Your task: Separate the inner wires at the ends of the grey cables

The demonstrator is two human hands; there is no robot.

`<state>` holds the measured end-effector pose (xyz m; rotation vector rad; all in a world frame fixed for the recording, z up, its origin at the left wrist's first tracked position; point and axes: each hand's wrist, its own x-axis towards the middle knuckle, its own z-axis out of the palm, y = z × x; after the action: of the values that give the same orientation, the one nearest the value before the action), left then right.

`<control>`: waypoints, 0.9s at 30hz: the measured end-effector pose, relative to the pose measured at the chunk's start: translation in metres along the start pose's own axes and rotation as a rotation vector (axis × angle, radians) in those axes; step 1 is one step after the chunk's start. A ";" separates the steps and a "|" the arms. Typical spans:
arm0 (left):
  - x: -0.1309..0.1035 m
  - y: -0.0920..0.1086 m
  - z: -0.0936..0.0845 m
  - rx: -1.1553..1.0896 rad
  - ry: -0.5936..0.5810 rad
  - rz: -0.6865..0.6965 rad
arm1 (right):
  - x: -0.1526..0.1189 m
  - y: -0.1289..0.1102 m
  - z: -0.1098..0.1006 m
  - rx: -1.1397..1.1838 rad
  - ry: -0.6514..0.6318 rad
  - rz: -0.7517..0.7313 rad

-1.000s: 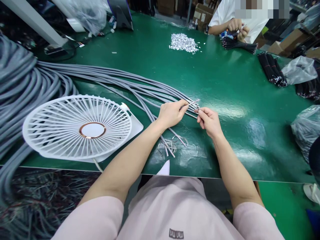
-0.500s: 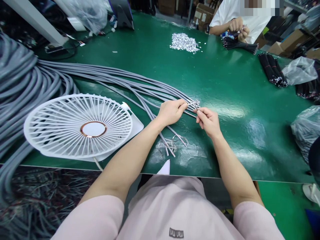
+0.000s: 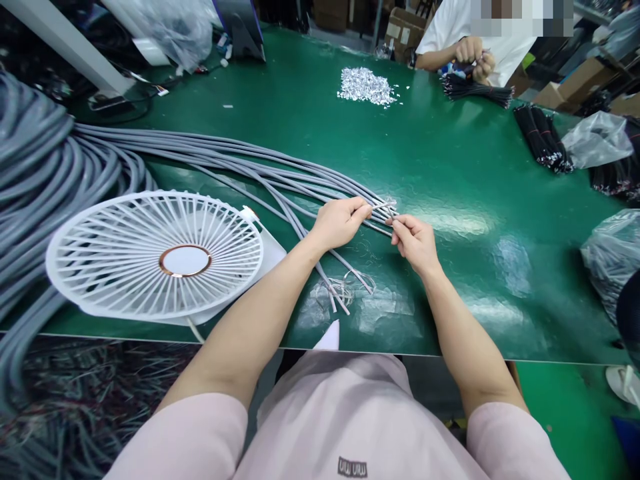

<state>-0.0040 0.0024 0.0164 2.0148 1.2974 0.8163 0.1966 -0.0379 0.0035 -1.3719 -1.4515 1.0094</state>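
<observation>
Grey cables [image 3: 240, 148] run from the left across the green table [image 3: 465, 160], their stripped ends bunched near my hands. My left hand [image 3: 343, 219] is closed, thumb against forefinger, on a stripped cable end whose pale tip points right. Close beside it, my right hand [image 3: 413, 239] pinches at the strands of that end; the fingertips hide exactly what is between them. Below my hands, several other cable ends [image 3: 345, 292] lie on the table with fine shield wires frayed out.
A white fan [image 3: 155, 257] lies at left, near large grey cable coils [image 3: 40, 173]. Silvery scraps [image 3: 365, 87] are heaped at the back. Across the table a person [image 3: 473, 57] handles black wire bundles [image 3: 477, 91]. Plastic bags [image 3: 615, 257] sit at right.
The view has shifted very slightly. My hands keep almost the same pose at the cable end, with no clear change in grip.
</observation>
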 end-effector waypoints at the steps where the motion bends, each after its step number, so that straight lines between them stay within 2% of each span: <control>1: 0.000 0.000 0.000 0.002 0.002 0.001 | 0.000 0.000 0.000 0.003 -0.001 -0.003; 19: -0.002 0.006 0.000 0.157 0.009 -0.009 | 0.000 0.000 0.000 0.063 0.010 0.011; 24: -0.004 0.007 0.006 0.304 -0.024 0.019 | 0.000 -0.003 0.002 0.074 0.014 -0.005; 27: -0.003 0.005 0.015 0.406 -0.045 -0.010 | -0.010 -0.014 0.007 0.064 -0.084 -0.111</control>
<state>0.0087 -0.0048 0.0104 2.3175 1.5426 0.5282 0.1858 -0.0488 0.0144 -1.2029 -1.5263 1.0435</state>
